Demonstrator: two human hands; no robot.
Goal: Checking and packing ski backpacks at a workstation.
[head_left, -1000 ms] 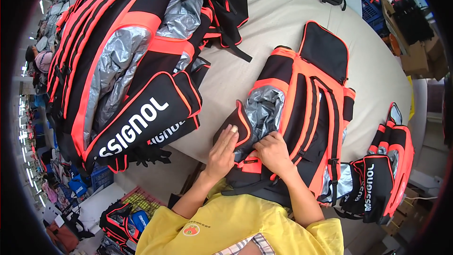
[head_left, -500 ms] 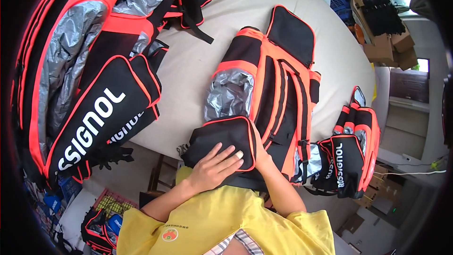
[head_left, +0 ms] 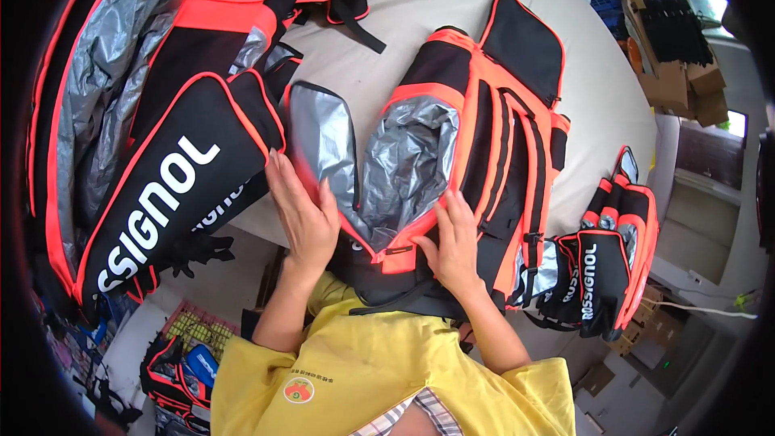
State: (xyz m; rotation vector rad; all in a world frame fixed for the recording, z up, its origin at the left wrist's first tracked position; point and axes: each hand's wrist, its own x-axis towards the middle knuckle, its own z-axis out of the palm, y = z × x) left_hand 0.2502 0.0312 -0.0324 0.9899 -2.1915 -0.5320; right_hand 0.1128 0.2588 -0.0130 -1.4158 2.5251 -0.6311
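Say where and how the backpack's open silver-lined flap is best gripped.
The flap is probably best pinched at its top edge, from the left: that end spreads free of the backpack, while its lower end joins it.

Yellow top [head_left: 363, 379], loose short sleeves [head_left: 534, 383], round orange-red badge [head_left: 299, 389] — plaid neck trim [head_left: 440, 415]

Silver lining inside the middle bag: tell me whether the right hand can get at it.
Likely yes: the right hand is at the opening's edge, the flap lies open to the left, and nothing seems to cover the silver lining.
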